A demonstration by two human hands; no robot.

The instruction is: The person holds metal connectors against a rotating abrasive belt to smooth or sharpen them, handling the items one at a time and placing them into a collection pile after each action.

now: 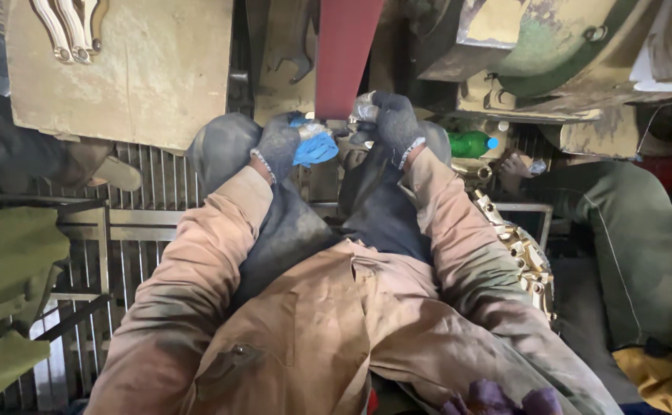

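Both gloved hands meet at twelve o'clock under a red sanding belt (344,54). The left hand (278,146) has its fingers closed on a blue cloth (314,147); the right hand (394,123) clamps a small shiny metal part (363,109) against the belt. A green bottle (468,143) lies at two o'clock.

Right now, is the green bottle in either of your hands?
No: the green bottle lies beside the right hand, untouched, while the left hand holds a blue cloth.
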